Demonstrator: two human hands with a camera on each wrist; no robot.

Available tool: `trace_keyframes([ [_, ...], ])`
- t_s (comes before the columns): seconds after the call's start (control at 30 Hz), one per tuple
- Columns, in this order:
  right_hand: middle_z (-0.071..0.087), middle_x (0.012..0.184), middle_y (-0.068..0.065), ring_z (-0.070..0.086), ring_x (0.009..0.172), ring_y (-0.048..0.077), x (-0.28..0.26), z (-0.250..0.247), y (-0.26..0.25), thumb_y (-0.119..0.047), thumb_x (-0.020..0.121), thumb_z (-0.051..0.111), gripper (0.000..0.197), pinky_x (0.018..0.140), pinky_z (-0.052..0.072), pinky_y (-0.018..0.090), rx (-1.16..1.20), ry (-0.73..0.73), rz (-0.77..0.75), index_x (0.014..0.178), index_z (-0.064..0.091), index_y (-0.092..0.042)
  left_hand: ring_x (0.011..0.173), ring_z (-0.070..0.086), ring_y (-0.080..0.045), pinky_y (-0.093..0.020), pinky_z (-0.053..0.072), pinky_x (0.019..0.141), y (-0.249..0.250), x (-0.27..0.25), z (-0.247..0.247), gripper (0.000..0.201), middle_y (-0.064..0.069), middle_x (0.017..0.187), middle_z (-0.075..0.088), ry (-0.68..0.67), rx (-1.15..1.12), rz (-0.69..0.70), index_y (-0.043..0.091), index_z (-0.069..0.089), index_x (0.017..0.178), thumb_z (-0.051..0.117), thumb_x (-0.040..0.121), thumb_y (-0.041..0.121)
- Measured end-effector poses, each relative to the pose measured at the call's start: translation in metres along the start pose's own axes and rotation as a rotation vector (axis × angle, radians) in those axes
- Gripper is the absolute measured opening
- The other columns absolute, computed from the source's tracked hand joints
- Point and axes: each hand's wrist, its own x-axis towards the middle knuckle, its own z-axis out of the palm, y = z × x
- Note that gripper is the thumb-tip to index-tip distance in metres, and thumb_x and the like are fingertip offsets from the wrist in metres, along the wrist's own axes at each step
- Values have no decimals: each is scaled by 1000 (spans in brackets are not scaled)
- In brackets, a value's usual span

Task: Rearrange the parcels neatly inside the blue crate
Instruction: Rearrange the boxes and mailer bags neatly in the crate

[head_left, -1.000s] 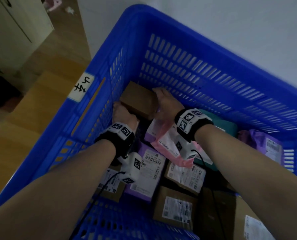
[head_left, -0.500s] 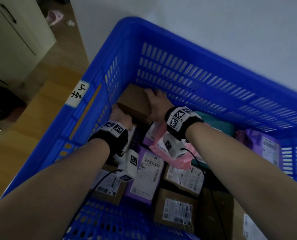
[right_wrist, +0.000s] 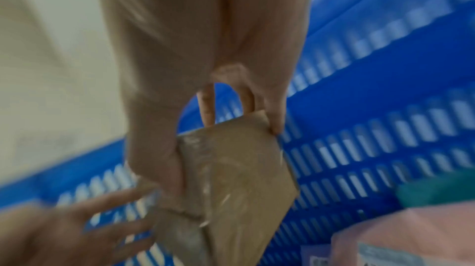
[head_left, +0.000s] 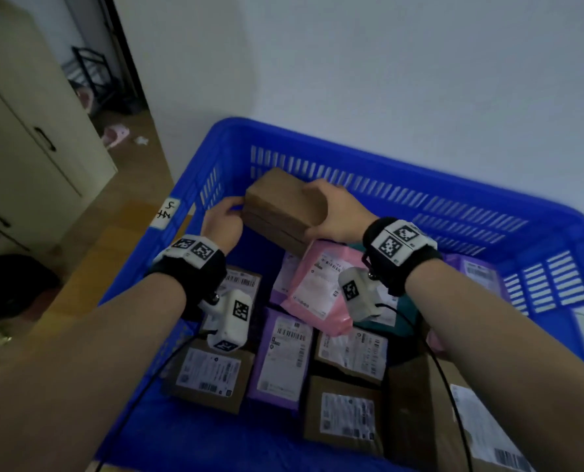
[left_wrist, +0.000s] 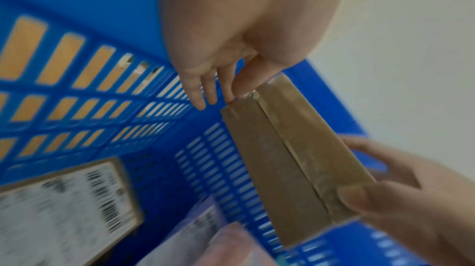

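A plain brown cardboard box (head_left: pixel 283 206) is held tilted in the air over the far left corner of the blue crate (head_left: pixel 420 178). My right hand (head_left: pixel 338 212) grips its right end, fingers over the top and thumb on the near side. My left hand (head_left: pixel 221 221) is at its left end, fingers fairly straight and only touching it. The left wrist view shows the box (left_wrist: pixel 282 158) with my left hand's fingertips (left_wrist: pixel 213 95) at its corner. In the blurred right wrist view, my right hand (right_wrist: pixel 205 67) clamps the box (right_wrist: pixel 239 179).
The crate floor holds several parcels: a pink mailer (head_left: pixel 314 291), a purple mailer (head_left: pixel 283 356), labelled brown boxes (head_left: pixel 212 373) (head_left: pixel 346 413), and a teal parcel (head_left: pixel 403 311). A white wall stands behind the crate. A cream cabinet (head_left: pixel 28 131) stands at the left on the wood floor.
The brown box has come up from the crate's far left corner to rim height. My left hand has loosened to a fingertip touch. The head view has tilted up.
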Motion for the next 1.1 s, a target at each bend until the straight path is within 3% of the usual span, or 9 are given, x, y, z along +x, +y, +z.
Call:
trace_keyframes([
  [0.17, 56, 128, 7, 55, 109, 16, -35, -20, 14, -15, 78, 75, 58, 86, 45, 22, 376, 13, 81, 130, 50, -19, 79, 56, -23, -17, 48, 65, 31, -20, -9, 59, -16, 104, 62, -180, -134, 107, 10, 52, 129, 40, 80, -20],
  [0.3, 64, 98, 9, 66, 80, 13, -66, -27, 20, -6, 89, 60, 29, 67, 59, 25, 988, -41, 158, 116, 55, -15, 111, 52, -21, -38, 41, 94, 47, -31, -12, 53, -9, 123, 58, -296, -234, 73, 24, 54, 130, 57, 85, -3],
  [0.37, 65, 98, 13, 65, 87, 22, -75, -27, 26, -12, 87, 59, 26, 83, 58, 37, 1241, -87, 167, 113, 56, -8, 119, 49, -19, -43, 38, 102, 52, -36, -12, 52, -1, 124, 54, -351, -265, 36, 35, 52, 129, 61, 86, 7],
  [0.43, 69, 100, 17, 66, 96, 30, -78, -23, 33, -24, 71, 71, 51, 97, 49, 46, 1384, -142, 144, 116, 56, -5, 122, 48, -22, -48, 38, 105, 52, -42, -11, 52, 2, 128, 52, -411, -274, -1, 45, 49, 125, 67, 84, 19],
  [0.53, 67, 107, 22, 64, 104, 38, -84, -21, 39, -37, 55, 79, 75, 97, 50, 48, 1495, -194, 79, 120, 56, -5, 119, 53, -27, -48, 48, 95, 57, -47, -6, 74, 0, 134, 54, -469, -336, -53, 46, 42, 133, 79, 70, 33],
  [0.67, 57, 128, 27, 56, 116, 45, -90, -16, 41, -38, 68, 68, 78, 95, 50, 49, 1644, -227, 57, 136, 46, -9, 106, 61, -26, -42, 53, 85, 64, -54, -1, 66, -10, 134, 56, -564, -387, -91, 29, 53, 129, 75, 69, 44],
  [0.8, 53, 133, 25, 53, 121, 46, -90, -11, 36, -41, 80, 51, 62, 98, 49, 48, 1656, -225, 81, 135, 48, -13, 110, 62, -28, -46, 53, 88, 65, -59, 3, 66, -7, 126, 63, -666, -366, -90, 31, 51, 128, 73, 67, 48],
  [0.9, 62, 124, 20, 60, 112, 42, -88, -8, 33, -42, 69, 62, 65, 93, 51, 45, 1667, -260, 85, 129, 55, -16, 109, 62, -31, -52, 53, 88, 63, -54, 1, 94, -7, 124, 63, -593, -480, -70, 32, 45, 133, 85, 50, 52],
  [1.1, 54, 135, 19, 58, 116, 41, -76, -1, 34, -45, 95, 42, 50, 95, 51, 47, 1601, -101, 178, 137, 49, -17, 98, 63, -25, -43, 54, 91, 61, -45, -6, 64, -9, 115, 61, -437, -552, -58, 18, 43, 137, 68, 80, 34],
])
